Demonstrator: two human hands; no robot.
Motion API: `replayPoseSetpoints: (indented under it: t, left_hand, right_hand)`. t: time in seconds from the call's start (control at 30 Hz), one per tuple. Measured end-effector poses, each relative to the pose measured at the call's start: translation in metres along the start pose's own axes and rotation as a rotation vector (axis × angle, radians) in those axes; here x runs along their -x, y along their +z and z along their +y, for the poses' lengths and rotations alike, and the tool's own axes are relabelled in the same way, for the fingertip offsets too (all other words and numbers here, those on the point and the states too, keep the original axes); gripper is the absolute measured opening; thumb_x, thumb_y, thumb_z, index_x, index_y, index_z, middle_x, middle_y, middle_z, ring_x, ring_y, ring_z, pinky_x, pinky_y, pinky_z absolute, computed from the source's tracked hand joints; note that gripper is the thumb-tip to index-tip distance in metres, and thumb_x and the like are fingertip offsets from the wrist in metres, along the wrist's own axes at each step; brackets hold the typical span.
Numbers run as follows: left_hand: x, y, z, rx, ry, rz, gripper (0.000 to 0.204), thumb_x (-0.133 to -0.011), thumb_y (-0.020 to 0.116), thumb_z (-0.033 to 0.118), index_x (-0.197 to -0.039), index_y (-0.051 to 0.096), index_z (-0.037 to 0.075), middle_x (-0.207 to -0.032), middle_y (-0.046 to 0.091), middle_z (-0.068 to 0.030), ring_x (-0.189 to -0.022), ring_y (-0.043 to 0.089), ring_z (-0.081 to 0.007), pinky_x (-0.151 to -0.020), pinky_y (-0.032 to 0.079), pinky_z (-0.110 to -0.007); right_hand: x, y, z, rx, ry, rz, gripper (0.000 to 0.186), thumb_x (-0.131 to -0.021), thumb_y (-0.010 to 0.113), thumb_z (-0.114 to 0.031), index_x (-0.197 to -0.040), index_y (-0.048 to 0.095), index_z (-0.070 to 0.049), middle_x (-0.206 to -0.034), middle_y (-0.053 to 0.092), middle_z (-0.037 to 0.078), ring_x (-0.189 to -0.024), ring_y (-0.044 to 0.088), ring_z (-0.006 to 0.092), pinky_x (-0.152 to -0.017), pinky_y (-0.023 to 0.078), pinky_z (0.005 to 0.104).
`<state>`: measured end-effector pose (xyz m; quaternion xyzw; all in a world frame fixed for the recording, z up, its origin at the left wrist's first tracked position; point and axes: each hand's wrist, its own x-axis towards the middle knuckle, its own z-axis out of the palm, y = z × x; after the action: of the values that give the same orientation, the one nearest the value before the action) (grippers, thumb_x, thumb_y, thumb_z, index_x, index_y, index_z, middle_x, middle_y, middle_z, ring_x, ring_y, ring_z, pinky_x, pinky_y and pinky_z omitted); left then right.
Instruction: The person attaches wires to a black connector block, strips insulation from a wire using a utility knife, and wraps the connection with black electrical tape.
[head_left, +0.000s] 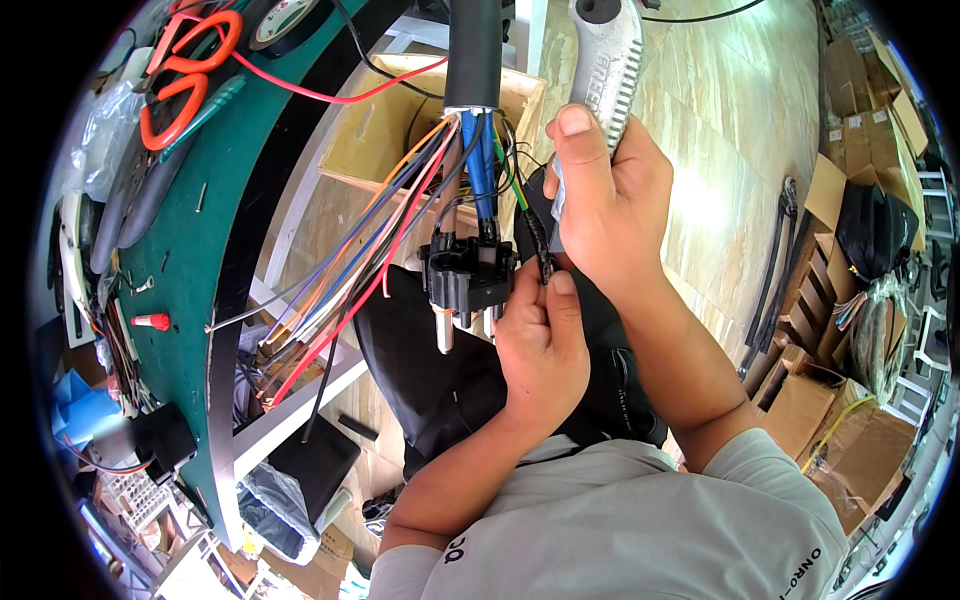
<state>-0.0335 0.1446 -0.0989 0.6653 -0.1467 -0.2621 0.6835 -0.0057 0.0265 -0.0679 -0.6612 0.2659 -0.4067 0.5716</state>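
Note:
A thick black cable (474, 50) hangs down at the centre, its sheath cut back. Blue wires (480, 175) and a brown wire run from it into a black connector (468, 275) with metal pins below. Several thin coloured wires (385, 225) fan out to the left. Beside the connector, my left hand (545, 345) pinches the lower end of a green-yellow wire (519, 190), where it has a black covering. My right hand (610, 195) grips a silver utility knife (607, 60) with a ridged edge. Its blade points down close to that wire, partly hidden by my fingers.
A green-topped bench (185, 240) curves along the left, bearing orange-handled scissors (185, 75), a tape roll (285, 20) and a small red-capped piece (150, 321). Behind the cable stands a wooden box (365, 130). Cardboard boxes (860, 440) line the right side, near black tubes (770, 280) on the floor.

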Motion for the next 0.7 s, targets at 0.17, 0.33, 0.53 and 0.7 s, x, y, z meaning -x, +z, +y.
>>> replayPoseSetpoints:
  t: [0.17, 0.33, 0.53, 0.7]
  left_hand:
    - [0.0, 0.0, 0.001, -0.018, 0.002, -0.006, 0.028, -0.104, 0.047, 0.026, -0.103, 0.056, -0.001, -0.06, 0.047, 0.0031, -0.051, 0.044, -0.0038, -0.047, 0.036, -0.021]
    - [0.0, -0.002, -0.001, -0.009, 0.011, -0.016, 0.029, -0.104, 0.046, 0.026, -0.104, 0.055, -0.001, -0.061, 0.047, 0.0033, -0.051, 0.044, -0.0037, -0.047, 0.037, -0.02]
    - [0.001, -0.002, 0.0, -0.016, -0.001, -0.019, 0.03, -0.104, 0.046, 0.026, -0.107, 0.055, -0.002, -0.062, 0.047, 0.0033, -0.052, 0.044, -0.0036, -0.048, 0.037, -0.02]
    - [0.001, -0.002, -0.001, -0.007, -0.004, -0.025, 0.029, -0.104, 0.045, 0.025, -0.11, 0.054, -0.002, -0.063, 0.046, 0.0037, -0.052, 0.043, -0.0034, -0.048, 0.037, -0.02]
  right_hand:
    - [-0.001, 0.002, 0.002, 0.017, -0.014, 0.001, 0.045, -0.096, 0.058, -0.041, -0.079, 0.053, 0.001, -0.056, 0.052, 0.003, -0.054, 0.048, 0.0082, -0.048, 0.04, 0.0284]
    - [-0.005, 0.005, 0.001, 0.013, -0.057, 0.009, 0.045, -0.096, 0.058, -0.041, -0.079, 0.053, 0.001, -0.056, 0.052, 0.003, -0.053, 0.049, 0.0089, -0.048, 0.04, 0.0291]
    - [-0.01, 0.005, 0.002, 0.066, -0.046, -0.003, 0.045, -0.096, 0.058, -0.04, -0.078, 0.053, 0.001, -0.054, 0.051, 0.004, -0.052, 0.049, 0.0097, -0.048, 0.04, 0.03]
    - [-0.013, 0.008, 0.004, 0.06, -0.07, 0.008, 0.045, -0.096, 0.058, -0.041, -0.077, 0.053, 0.0, -0.054, 0.051, 0.004, -0.051, 0.047, 0.0102, -0.047, 0.04, 0.0304]
